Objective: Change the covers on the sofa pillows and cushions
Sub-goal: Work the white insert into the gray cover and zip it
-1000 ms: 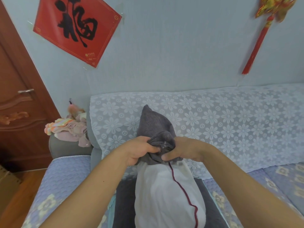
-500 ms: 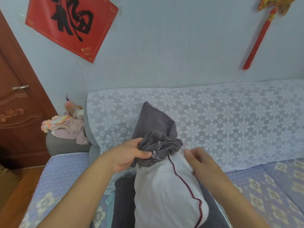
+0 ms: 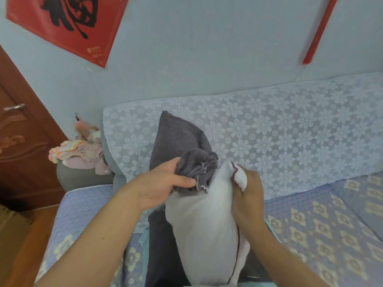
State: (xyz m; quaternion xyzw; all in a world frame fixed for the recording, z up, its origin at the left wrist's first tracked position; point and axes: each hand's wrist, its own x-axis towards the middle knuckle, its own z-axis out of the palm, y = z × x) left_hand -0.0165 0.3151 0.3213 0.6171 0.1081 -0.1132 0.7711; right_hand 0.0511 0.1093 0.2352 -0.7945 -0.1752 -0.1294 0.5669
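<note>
Your left hand [image 3: 165,184] is gripping the bunched grey cover [image 3: 194,162] at its zip edge, fingers curled round the fabric. Your right hand [image 3: 247,195] is pinching the white pillow [image 3: 203,220] by its top corner. The pillow is standing between your hands, most of it already bare, only its far corner going into the cover. Keep pulling the two apart, holding the opening wide so the zip isn't snagging. Both are sitting on the sofa [image 3: 310,216], against the lace backrest.

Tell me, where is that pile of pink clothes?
In the head view, the clothes lie at the left, heaped on the sofa's grey armrest, beside the brown door.
</note>
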